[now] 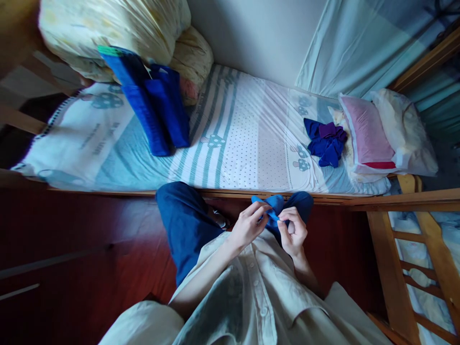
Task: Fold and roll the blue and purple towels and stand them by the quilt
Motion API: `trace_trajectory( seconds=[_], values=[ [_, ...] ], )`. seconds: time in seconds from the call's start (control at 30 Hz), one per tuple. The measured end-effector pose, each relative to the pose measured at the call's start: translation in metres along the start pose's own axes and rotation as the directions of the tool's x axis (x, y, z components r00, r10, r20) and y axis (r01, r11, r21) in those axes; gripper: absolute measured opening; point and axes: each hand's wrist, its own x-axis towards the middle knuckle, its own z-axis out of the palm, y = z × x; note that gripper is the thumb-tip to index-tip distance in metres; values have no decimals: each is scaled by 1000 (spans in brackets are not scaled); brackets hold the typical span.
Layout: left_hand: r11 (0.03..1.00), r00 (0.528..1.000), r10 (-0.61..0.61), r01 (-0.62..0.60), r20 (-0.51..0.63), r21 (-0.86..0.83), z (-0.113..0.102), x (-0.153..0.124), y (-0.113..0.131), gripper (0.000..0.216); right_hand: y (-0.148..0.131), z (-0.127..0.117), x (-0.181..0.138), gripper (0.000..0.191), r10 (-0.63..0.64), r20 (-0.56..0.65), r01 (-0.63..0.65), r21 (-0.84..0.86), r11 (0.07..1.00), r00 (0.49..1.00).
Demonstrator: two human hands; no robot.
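Both my hands are closed on a small bright blue piece of cloth [273, 205], held just in front of my body above my knees. My left hand [249, 223] pinches its left side with fingers curled. My right hand [293, 232] grips its right side, thumb and fingers pressed together. A small heap of dark blue and purple cloth items [325, 141] lies on the bed [237, 139] to the right, apart from my hands.
A blue bag [151, 103] lies on the bed's left part below bundled yellow bedding [118, 33]. A pink pillow [366, 134] and a white one sit at the right end. A wooden ladder [420, 268] stands at right; dark red floor lies at left.
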Motion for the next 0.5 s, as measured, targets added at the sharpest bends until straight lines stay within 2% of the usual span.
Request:
trace_trajectory(
  seconds=[0.13, 0.27, 0.4, 0.5],
  values=[
    [997, 999, -31, 29, 20, 70, -5, 1, -24, 24, 5, -2, -5, 6, 61, -6, -61, -24, 998, 998],
    [982, 997, -73, 78, -33, 173, -28, 6, -45, 28, 7, -3, -8, 7, 50, -29, -51, -23, 998, 998],
    [967, 979, 38, 14, -200, 253, -61, 10, -51, 30, 8, 1, -11, 10, 24, 8, -23, -43, 999, 1000],
    [949, 949, 150, -60, -278, 308, -83, 11, -40, 28, 8, 9, -13, 12, 13, 49, -10, -60, 998, 999]
  ],
)
